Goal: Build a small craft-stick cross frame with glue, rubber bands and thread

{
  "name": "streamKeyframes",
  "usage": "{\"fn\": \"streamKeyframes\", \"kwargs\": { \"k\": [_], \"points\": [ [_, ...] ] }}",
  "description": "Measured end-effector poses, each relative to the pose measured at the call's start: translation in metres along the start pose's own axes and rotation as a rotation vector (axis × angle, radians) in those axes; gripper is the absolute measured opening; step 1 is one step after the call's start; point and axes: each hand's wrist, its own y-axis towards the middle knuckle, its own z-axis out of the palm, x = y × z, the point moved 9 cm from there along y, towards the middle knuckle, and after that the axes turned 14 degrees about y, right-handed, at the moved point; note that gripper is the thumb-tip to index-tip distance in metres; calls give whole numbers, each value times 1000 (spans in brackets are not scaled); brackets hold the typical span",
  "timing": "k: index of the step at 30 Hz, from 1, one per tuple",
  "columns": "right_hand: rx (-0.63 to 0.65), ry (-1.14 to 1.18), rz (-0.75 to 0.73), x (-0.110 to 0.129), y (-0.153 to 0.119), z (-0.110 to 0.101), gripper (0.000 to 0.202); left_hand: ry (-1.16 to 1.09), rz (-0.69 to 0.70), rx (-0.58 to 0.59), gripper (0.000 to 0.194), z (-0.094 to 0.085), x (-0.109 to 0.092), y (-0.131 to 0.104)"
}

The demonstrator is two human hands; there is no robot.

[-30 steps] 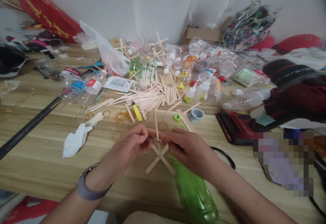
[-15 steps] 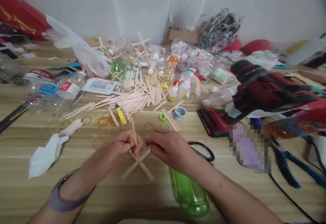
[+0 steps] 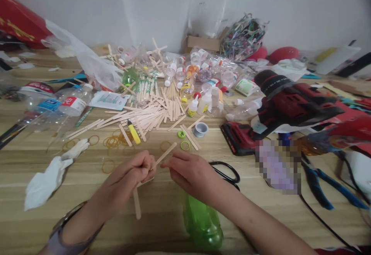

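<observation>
My left hand (image 3: pixel 137 172) is closed around crossed wooden sticks (image 3: pixel 136 204) near the middle front of the table. One stick end points up and right from the fingers; another hangs below the hand. Just to the right, my right hand (image 3: pixel 188 168) has its fingers bent together beside the upper stick end; whether anything is between its fingertips is hidden. Under my right forearm lies a green plastic bottle (image 3: pixel 204 224). Black scissor handles (image 3: pixel 226 171) show beside that forearm. Loose rubber bands (image 3: pixel 116 139) lie beyond my left hand.
A pile of wooden sticks (image 3: pixel 147 114) and many plastic bottles (image 3: pixel 171 73) fill the back. A red-black power drill (image 3: pixel 295 104) and blue-handled pliers (image 3: pixel 327 187) lie right. A yellow-handled tool (image 3: pixel 134 133), a grey spool (image 3: pixel 200 130) and a white glove (image 3: pixel 49 179) are nearby.
The sticks in my left hand have turned, so the upper end now leans right and the lower crossing has swung left. My right hand has shifted slightly. The whole view has moved a little.
</observation>
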Motion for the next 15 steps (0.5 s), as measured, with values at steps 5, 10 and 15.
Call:
{"fn": "streamKeyframes", "kwargs": {
  "k": [5, 10, 15],
  "points": [
    [-252, 15, 71, 1, -45, -38, 24, 83, 30, -63, 22, -9, -1, -4],
    [-806, -244, 509, -38, -150, -106, 17, 70, 51, -82, 22, -12, -7, -3],
    [-853, -535, 862, -81, -222, -154, 27, -36, 75, -133, 23, -17, -14, -4]
  ]
}}
